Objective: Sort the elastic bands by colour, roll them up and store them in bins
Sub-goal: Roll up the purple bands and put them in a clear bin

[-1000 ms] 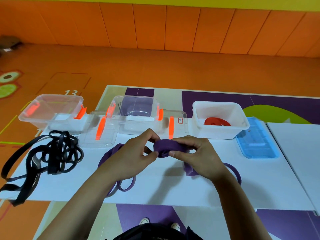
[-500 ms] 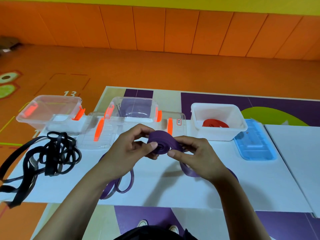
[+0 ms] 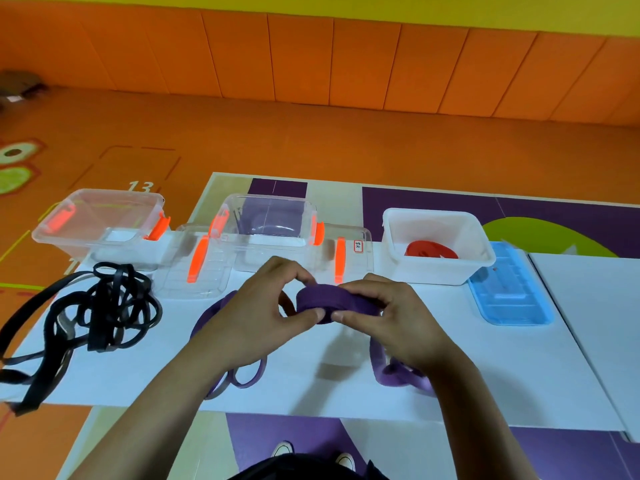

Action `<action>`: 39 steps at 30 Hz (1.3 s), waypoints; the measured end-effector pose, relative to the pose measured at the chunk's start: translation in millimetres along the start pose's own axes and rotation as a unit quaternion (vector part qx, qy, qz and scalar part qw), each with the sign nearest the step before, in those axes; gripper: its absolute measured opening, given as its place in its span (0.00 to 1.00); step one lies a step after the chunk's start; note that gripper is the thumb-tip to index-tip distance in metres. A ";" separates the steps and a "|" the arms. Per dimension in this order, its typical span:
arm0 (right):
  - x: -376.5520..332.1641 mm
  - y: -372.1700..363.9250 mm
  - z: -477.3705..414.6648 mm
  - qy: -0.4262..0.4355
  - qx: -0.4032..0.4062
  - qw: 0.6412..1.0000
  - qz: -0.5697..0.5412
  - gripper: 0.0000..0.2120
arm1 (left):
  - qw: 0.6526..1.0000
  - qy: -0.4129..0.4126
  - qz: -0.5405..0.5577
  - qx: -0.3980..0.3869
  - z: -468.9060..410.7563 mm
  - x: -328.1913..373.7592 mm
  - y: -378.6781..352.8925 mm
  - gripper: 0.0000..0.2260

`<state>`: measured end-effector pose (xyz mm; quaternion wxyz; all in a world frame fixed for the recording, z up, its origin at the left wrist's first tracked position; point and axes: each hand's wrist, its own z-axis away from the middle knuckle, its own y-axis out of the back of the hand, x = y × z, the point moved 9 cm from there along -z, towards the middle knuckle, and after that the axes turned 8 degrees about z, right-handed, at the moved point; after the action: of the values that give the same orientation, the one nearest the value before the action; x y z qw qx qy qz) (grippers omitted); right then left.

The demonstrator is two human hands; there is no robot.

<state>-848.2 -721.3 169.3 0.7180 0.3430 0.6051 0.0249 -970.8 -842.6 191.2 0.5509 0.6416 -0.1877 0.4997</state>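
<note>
Orange flooring (image 3: pixel 311 140) and a padded orange wall lie behind a white tabletop (image 3: pixel 311 386), above which both hands meet. Between them is a flat, wide purple elastic band wound into a squat roll (image 3: pixel 332 299). The roll is held clear of the surface, its long axis running left to right from one hand to the other and its broad face turned upward. The left hand (image 3: pixel 256 317) pinches the roll's left end between thumb and curled fingers. The right hand (image 3: pixel 394 323) wraps its fingers over the right end, with the thumb on the near side. An unwound purple tail (image 3: pixel 394 377) drops below the right hand and loops on the table.

Beyond the grip stand three bins. Two are clear plastic with orange latches, one far to the left (image 3: pixel 86 216) and one straight beyond (image 3: pixel 266 216). The third is a white plastic bin (image 3: pixel 433 271) to the right, holding one red rolled band (image 3: pixel 431 251). One flat clear lid with orange clips (image 3: pixel 204 275) lies just beyond the left hand, and one blue lid (image 3: pixel 509 296) lies to the right of the grip. Loose purple bands (image 3: pixel 247 379) lie under the left wrist. A tangle of black bands (image 3: pixel 110 306) sits well to the left, and neither lot can be counted.
</note>
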 end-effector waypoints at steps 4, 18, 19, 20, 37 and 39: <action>-11.0 -3.7 -0.9 0.003 -0.016 1.000 0.008 0.10 | 0.999 -0.031 -0.021 -0.029 -0.4 13.1 0.0 0.08; -5.0 4.3 1.4 0.012 0.048 0.964 -0.260 0.16 | 0.927 -0.011 0.375 -0.028 -1.5 -1.7 -8.7 0.11; -5.2 3.9 1.3 0.010 0.045 0.963 -0.267 0.16 | 0.920 -0.008 0.391 -0.027 -1.2 -2.4 -12.5 0.11; -5.5 4.2 0.9 0.009 0.044 0.966 -0.255 0.17 | 0.918 -0.005 0.396 -0.024 -0.7 -2.7 -14.4 0.11; -14.3 5.5 -1.8 -0.007 0.051 0.986 -0.158 0.10 | 0.997 -0.079 0.012 0.003 4.2 13.4 5.6 0.10; -13.0 4.6 -4.0 -0.014 0.054 0.981 -0.188 0.09 | 0.996 -0.068 0.051 0.022 2.8 8.7 8.3 0.09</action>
<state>-853.4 -721.8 182.7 0.6990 0.2614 0.6490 -0.1480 -972.5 -845.1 203.2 0.4966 0.6754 -0.2464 0.4863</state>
